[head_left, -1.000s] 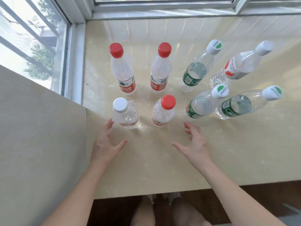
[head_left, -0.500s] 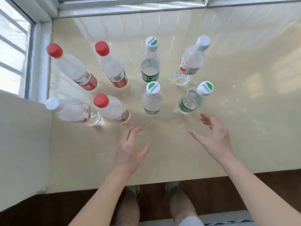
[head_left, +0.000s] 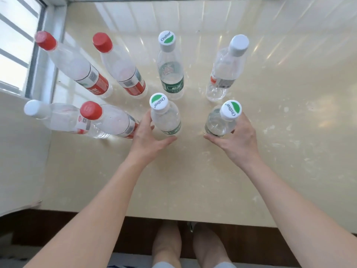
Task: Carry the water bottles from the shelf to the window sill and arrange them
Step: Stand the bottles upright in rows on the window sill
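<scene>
Eight water bottles upright on the window sill (head_left: pixel 193 180)
My left hand (head_left: pixel 146 140) grips the front-row green-label bottle (head_left: pixel 166 117); my right hand (head_left: pixel 239 140) grips its neighbour (head_left: pixel 222 120)

Window sill (head_left: pixel 289 132): glossy, polished stone-like surface, cream, speckled with pale marks. Water bottles (head_left: pixel 170 74): clear smooth plastic with glossy printed labels; matt plastic caps (head_left: pixel 167 39). At 10 o'clock, window frame (head_left: pixel 52 55): smooth, pale.

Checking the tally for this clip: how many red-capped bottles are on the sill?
3. Two stand in the back row at left and; one is in the front row, beside the left hand. None seems hidden.
</scene>
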A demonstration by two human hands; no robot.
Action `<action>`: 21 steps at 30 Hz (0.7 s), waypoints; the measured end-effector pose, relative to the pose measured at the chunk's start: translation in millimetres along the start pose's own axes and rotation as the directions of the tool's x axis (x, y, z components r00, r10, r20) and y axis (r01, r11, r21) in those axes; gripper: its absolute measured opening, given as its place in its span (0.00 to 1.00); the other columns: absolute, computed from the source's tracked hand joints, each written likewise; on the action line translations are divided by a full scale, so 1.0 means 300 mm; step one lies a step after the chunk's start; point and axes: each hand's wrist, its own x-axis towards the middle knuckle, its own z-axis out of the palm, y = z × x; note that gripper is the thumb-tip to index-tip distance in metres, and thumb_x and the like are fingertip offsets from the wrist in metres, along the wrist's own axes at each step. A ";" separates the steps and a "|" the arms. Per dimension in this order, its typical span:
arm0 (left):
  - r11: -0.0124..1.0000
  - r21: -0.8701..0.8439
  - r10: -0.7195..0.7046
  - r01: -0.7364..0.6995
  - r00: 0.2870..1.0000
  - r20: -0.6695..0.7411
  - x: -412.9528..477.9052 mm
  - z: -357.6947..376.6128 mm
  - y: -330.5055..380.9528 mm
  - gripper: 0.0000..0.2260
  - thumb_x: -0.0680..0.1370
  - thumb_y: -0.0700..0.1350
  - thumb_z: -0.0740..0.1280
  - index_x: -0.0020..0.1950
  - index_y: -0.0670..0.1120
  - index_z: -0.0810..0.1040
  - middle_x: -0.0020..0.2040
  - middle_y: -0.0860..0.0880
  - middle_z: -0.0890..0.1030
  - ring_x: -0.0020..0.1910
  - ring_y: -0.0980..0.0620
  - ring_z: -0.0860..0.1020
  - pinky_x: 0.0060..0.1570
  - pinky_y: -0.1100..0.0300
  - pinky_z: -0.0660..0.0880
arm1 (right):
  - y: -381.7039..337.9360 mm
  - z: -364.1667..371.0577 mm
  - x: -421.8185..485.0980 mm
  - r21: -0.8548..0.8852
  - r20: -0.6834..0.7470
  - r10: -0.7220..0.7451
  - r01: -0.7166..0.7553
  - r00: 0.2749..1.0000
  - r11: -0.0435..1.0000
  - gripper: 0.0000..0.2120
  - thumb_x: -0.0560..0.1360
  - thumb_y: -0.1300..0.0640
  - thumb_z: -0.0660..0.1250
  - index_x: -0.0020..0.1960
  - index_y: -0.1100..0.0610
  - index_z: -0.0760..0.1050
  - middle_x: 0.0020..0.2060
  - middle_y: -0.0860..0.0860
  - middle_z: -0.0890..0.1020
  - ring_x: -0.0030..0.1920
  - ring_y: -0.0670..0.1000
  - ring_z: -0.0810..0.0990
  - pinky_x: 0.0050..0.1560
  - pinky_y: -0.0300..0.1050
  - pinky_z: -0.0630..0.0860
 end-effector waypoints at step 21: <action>0.996 -0.005 0.090 -0.090 0.989 0.117 0.018 -0.002 -0.022 0.25 0.68 0.39 0.80 0.59 0.53 0.74 0.52 0.65 0.79 0.52 0.74 0.75 0.50 0.79 0.68 | 0.022 -0.015 0.000 -0.008 0.181 0.061 -0.060 0.982 0.998 0.27 0.66 0.58 0.82 0.63 0.57 0.78 0.53 0.51 0.83 0.55 0.53 0.80 0.47 0.21 0.67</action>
